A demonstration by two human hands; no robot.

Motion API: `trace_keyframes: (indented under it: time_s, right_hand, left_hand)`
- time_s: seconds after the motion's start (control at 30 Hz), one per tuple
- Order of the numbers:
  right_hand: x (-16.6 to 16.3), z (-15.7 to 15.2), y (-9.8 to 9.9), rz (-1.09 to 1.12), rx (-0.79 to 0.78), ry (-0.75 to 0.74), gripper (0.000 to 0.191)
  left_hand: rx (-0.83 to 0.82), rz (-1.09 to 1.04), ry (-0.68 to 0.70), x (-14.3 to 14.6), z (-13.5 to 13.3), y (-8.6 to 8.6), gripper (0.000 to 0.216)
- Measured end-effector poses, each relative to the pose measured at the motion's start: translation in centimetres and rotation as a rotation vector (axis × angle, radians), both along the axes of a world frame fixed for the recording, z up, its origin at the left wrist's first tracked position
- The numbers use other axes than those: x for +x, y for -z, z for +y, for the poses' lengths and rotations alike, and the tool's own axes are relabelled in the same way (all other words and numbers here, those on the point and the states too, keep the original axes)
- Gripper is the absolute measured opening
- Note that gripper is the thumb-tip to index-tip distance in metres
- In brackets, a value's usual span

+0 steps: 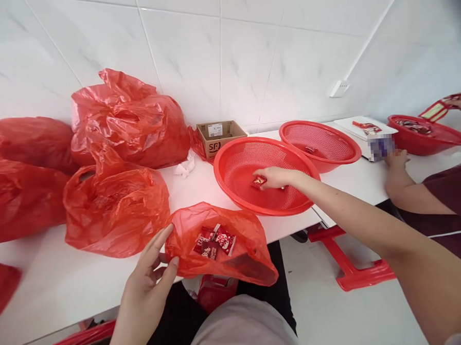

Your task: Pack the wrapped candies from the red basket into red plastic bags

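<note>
- white wall tiles [224,54] back a long white table [66,284]; the floor is pale, and what looks like a red stool [347,269] lies on it at four o'clock.
- stuffed red bags [127,121] crowd the table from nine to eleven o'clock, and a cardboard box [221,137] sits at twelve against the wall.
- left hand [153,272]: fingers long and half curled, thumb beneath, nipping the near rim of the small bag [250,254]. the bag droops over the table edge at six o'clock. i'd say that grip props the mouth open, so the packets [214,243] inside show.
- right hand [275,178] stretches to one o'clock into the big basket [241,159], fingertips pinched shut on one red packet [259,181] low over the mesh.
- second basket [329,136] sits just behind at two o'clock.
- at three o'clock another person's hand [396,158] rests on the table near a third basket [437,141].
</note>
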State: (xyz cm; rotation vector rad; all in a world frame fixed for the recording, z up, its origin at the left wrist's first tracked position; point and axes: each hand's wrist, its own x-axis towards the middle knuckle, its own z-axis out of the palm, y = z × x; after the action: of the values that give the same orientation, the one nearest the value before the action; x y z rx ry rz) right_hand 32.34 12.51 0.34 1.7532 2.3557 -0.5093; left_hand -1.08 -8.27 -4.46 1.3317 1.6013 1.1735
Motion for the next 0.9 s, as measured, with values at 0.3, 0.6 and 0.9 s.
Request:
trace_keyframes:
  time_s: [0.3,0.6,0.9]
  right_hand:
    - [-0.2,1.2,2.1,0.131,-0.104,-0.082,0.023]
    - [-4.8,-5.9,-3.6,1.222,-0.632,-0.131,0.033]
    - [-11.0,-12.4,0.4,0.640,-0.014,-0.598,0.042]
  left_hand:
    - [0.005,-0.014,0.059,0.2,0.3,0.3,0.060]
    - [-0.045,-0.159,-0.006,1.0,0.1,-0.8,0.066]
    - [-0.079,-0.232,-0.052,1.8,-0.2,-2.1,0.070]
